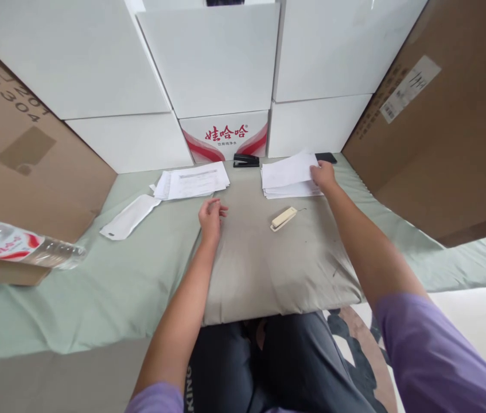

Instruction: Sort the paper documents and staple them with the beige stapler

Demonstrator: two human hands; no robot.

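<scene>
My right hand (pixel 323 175) pinches the right edge of a white sheet of paper (pixel 292 170), lifting it slightly above a stack of paper (pixel 294 190). My left hand (pixel 212 216) rests loosely curled on the cloth with nothing in it. Just beyond it lies a second stack of printed paper (pixel 195 181). Between the hands and nearer to me is a small cream hinged device (pixel 284 218) with a thin dark cord at one end. At the back stands a black stapler (pixel 246 160), and a flat black object (pixel 326 157) lies partly behind the right stack.
White boxes (pixel 212 63) wall off the back. Large cardboard boxes stand at left (pixel 31 137) and right (pixel 444 132). A water bottle (pixel 23 245) lies at the left, and a white plastic pouch (pixel 131 218) sits beside the left stack. Green cloth (pixel 139 287) covers the surface.
</scene>
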